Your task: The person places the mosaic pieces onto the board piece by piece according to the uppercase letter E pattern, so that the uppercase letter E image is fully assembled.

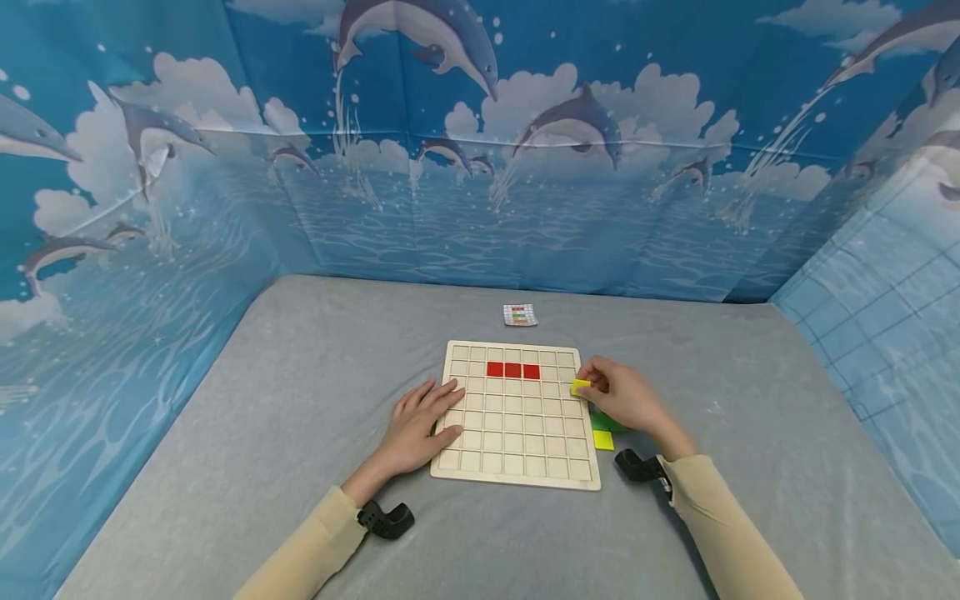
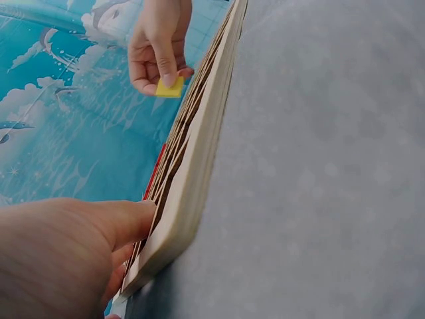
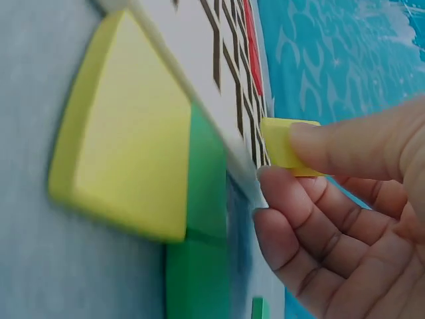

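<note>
A wooden grid board (image 1: 517, 417) lies on the grey cloth, with three red square tiles (image 1: 513, 370) side by side in one row near its far edge. My left hand (image 1: 416, 425) rests on the board's left edge, fingers spread and thumb over the rim. Between thumb and fingers my right hand (image 1: 626, 396) pinches a yellow square tile (image 3: 282, 143), held over the board's right edge. Just below that hand, beside the board, lie another yellow tile (image 1: 603, 440) and green tiles (image 3: 196, 272), partly hidden by the hand in the head view.
A small card (image 1: 519, 315) printed with a coloured grid lies beyond the board. Grey cloth (image 1: 337, 333) covers the table. Blue dolphin-print curtains (image 1: 450, 217) stand behind it and at both sides. Each wrist wears a black camera mount (image 1: 386, 520).
</note>
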{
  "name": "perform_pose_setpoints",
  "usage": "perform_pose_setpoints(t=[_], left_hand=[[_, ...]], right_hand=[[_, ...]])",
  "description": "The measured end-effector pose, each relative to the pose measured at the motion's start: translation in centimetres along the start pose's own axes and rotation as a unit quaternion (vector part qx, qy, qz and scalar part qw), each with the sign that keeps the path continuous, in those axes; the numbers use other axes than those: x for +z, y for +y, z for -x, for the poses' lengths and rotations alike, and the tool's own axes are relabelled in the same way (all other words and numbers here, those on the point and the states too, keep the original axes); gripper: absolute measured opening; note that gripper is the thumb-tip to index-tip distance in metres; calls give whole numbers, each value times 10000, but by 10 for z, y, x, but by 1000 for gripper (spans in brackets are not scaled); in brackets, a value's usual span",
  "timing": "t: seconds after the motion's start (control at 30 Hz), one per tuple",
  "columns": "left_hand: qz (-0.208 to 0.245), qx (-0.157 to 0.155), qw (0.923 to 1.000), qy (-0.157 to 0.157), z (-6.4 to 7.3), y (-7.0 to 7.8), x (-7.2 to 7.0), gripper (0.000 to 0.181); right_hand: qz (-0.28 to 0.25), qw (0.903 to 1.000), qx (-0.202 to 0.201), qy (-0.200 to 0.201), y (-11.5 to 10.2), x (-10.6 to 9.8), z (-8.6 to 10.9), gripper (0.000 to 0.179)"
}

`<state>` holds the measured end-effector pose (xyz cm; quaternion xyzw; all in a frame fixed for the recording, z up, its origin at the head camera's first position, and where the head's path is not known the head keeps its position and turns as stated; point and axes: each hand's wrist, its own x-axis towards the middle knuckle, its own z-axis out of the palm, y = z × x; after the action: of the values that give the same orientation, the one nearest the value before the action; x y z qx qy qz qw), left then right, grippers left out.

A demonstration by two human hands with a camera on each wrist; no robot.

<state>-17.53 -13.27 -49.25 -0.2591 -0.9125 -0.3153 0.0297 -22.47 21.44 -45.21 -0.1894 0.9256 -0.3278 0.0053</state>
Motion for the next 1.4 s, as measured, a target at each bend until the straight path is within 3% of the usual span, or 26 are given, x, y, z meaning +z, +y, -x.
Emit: perform_pose_setpoints(t=[0.33,0.9,1.4], left_hand=[[2,-43,10000,-1,0,1,0,53],[57,-42,10000,9,-1,1,0,54],[-43,-92,9999,-10,-2,1,0,54]], right_hand=[[-372,9981,-470,-170,-23,13,-12,12],[-637,9935,-843,-429,-60,44,-44,11],[-486,9964,-649,-256,-72,64,-58,11]])
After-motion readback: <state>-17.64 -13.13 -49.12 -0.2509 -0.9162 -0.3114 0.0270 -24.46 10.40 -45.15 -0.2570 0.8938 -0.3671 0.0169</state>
